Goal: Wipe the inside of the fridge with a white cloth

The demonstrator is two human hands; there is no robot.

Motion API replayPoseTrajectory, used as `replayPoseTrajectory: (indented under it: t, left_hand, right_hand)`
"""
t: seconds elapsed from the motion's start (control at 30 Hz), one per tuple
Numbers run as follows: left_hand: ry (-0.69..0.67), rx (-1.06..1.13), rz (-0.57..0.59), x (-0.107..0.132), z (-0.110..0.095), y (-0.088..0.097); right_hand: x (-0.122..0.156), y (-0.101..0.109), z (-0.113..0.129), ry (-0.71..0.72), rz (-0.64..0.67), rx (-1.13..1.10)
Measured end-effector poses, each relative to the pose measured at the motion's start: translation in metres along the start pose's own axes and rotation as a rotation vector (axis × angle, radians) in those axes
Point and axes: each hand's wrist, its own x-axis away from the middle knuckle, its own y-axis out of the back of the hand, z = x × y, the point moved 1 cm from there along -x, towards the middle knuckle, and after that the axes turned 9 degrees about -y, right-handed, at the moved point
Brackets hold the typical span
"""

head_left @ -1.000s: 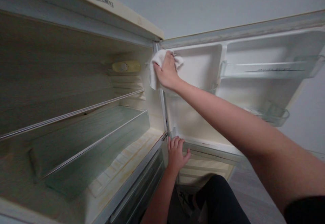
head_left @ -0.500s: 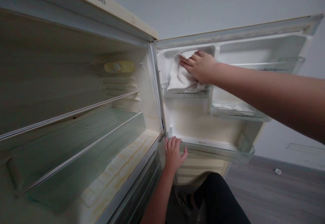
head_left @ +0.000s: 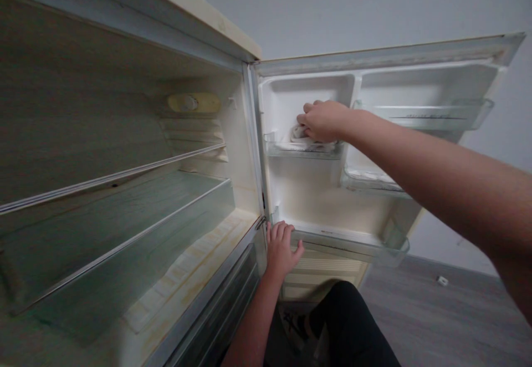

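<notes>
In the head view, your right hand (head_left: 325, 122) reaches across to the open fridge door (head_left: 310, 195), its grip closed on a bunched white cloth (head_left: 299, 133) in the small upper door bin (head_left: 326, 154) at the hinge side; the relation to mind is that the cloth lies just under your curled fingers and a little to their left, touching them, between the hand and the clear front of that bin, and the folds seem to run sideways along the bin, though your hand and the bin front hide too much to be sure of a long axis; your right hand is plainly the nearer one, while your left hand (head_left: 282, 249) is well below, fingers spread wide with nothing seen in its grip, beside the hinge end of the bottom door bin (head_left: 353, 248), and whether its fingertips touch that bin you cannot tell from here; to the left of both hands stands the fridge interior, with its glass shelf (head_left: 208, 196) and a yellow dial housing (head_left: 203, 102)
</notes>
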Motion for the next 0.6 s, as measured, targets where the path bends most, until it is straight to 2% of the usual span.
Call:
replayPoseTrajectory:
  t: [0.2, 0.37, 0.5, 0.6]
  left_hand:
    - [0.000, 0.002, -0.003, 0.001, 0.002, -0.003]
    - [0.000, -0.011, 0.005, 0.003, 0.002, -0.003]
    - [0.010, -0.002, 0.001, 0.003, 0.002, -0.003]
    - [0.015, -0.010, -0.001, 0.003, 0.002, -0.002]
  right_hand:
    - [-0.007, 0.011, 0.022, 0.026, -0.048, -0.044]
    - [-0.028, 0.001, 0.032, 0.210, -0.175, -0.031]
    - [-0.033, -0.015, 0.026, 0.255, -0.235, 0.003]
    - [-0.023, -0.015, 0.013, 0.236, -0.203, 0.047]
